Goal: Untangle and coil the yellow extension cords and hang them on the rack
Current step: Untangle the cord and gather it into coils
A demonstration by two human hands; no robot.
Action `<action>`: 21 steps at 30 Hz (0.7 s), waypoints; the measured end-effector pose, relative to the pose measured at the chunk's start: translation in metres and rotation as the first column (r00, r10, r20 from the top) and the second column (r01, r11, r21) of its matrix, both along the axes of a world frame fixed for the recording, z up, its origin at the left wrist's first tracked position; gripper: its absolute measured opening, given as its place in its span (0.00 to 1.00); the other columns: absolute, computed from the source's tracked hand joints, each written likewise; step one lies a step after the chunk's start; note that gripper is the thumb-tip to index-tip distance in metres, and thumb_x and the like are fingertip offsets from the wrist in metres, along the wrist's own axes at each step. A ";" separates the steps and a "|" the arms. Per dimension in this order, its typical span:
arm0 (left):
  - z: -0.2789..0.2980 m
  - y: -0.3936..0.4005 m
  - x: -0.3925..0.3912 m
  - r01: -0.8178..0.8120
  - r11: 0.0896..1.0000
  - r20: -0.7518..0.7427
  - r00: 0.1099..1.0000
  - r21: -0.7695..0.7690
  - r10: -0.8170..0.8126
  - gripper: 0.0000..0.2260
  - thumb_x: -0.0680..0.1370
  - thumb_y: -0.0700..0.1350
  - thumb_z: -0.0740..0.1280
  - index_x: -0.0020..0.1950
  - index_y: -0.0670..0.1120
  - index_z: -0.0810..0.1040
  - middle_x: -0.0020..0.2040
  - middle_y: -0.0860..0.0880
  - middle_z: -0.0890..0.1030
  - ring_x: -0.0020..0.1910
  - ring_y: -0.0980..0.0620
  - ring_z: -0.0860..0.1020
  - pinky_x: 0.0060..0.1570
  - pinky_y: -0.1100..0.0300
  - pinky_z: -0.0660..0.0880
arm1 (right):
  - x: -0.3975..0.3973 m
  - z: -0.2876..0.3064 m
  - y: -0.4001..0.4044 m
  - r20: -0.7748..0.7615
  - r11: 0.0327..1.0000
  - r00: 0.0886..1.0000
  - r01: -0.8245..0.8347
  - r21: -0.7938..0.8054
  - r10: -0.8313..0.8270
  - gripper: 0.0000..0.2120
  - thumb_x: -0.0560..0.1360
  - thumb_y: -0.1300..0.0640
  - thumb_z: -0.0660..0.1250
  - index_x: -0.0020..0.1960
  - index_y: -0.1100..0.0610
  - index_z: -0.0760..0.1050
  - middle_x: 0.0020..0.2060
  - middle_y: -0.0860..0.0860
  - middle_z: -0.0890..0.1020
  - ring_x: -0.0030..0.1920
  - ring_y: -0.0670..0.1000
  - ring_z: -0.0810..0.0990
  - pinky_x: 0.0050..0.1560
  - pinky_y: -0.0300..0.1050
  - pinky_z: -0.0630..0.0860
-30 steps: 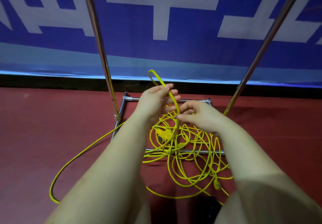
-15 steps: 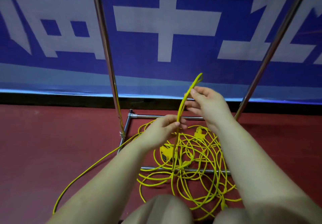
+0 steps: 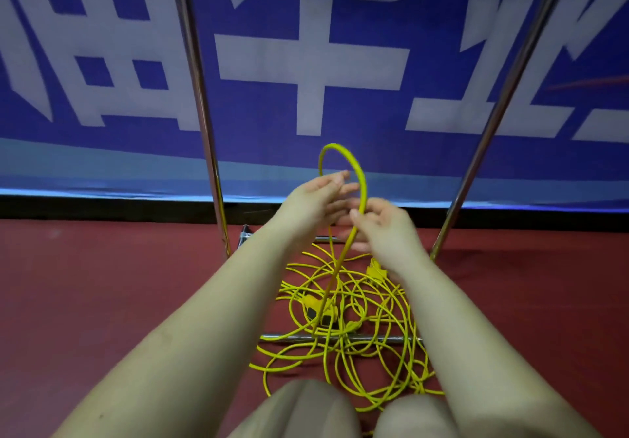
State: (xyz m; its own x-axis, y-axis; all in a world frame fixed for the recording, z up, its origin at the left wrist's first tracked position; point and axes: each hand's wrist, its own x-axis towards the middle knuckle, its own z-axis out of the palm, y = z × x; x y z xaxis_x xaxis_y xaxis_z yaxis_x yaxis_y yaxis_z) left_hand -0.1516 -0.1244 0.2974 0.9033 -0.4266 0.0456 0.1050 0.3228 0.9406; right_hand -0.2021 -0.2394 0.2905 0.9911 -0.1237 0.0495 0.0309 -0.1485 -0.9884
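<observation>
Head view: the right hand pinches a raised loop of thin yellow extension cord, while the left hand, fingers loosely extended, touches it (grip unclear). The tangled pile lies across the chrome tubular rack's base. Best to draw loops evenly, freeing snags. The rack's top is cut off.

Blue banner with large white characters, black baseboard strip, dark red floor

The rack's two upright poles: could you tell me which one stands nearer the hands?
The left pole: it runs down close beside the left hand, while the right pole stands farther off.
</observation>
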 end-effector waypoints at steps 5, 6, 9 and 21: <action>-0.025 0.002 -0.010 0.093 0.845 0.221 0.945 0.527 -0.241 0.13 0.82 0.49 0.56 0.56 0.46 0.77 0.53 0.47 0.81 0.52 0.55 0.80 0.57 0.60 0.73 | 0.018 0.055 -0.016 0.042 0.955 0.988 0.130 0.266 -0.147 0.06 0.80 0.61 0.58 0.56 0.59 0.70 0.40 0.52 0.80 0.31 0.44 0.82 0.30 0.37 0.79; -0.027 0.002 -0.012 0.094 0.837 0.211 0.947 0.540 -0.242 0.11 0.83 0.46 0.56 0.54 0.45 0.77 0.50 0.46 0.82 0.47 0.57 0.80 0.52 0.61 0.73 | 0.021 0.063 -0.020 0.056 0.952 0.988 0.123 0.279 -0.145 0.07 0.80 0.61 0.59 0.57 0.59 0.70 0.41 0.52 0.80 0.33 0.45 0.82 0.31 0.37 0.79; -0.016 0.000 -0.012 0.082 0.887 0.138 0.977 0.454 -0.161 0.11 0.83 0.44 0.54 0.46 0.45 0.74 0.38 0.50 0.82 0.34 0.58 0.80 0.42 0.60 0.73 | 0.025 0.071 -0.025 0.033 0.967 0.996 0.071 0.245 -0.082 0.11 0.79 0.56 0.61 0.60 0.59 0.70 0.46 0.53 0.79 0.44 0.50 0.81 0.40 0.40 0.79; 0.040 -0.011 0.014 -0.152 0.982 0.047 0.988 0.110 0.148 0.10 0.82 0.51 0.56 0.50 0.49 0.75 0.45 0.50 0.81 0.43 0.53 0.81 0.41 0.58 0.75 | 0.014 0.021 -0.006 -0.048 0.974 0.974 -0.222 -0.053 0.220 0.07 0.79 0.63 0.60 0.45 0.54 0.73 0.39 0.53 0.82 0.34 0.44 0.82 0.39 0.36 0.78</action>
State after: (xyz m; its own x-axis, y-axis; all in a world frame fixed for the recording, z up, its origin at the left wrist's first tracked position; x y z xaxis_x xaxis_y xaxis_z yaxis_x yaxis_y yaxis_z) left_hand -0.1373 -0.1352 0.3376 0.9558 -0.2911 0.0412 0.0262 0.2240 0.9742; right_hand -0.1886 -0.2456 0.3120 0.9949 0.1004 0.0079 0.0279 -0.1992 -0.9796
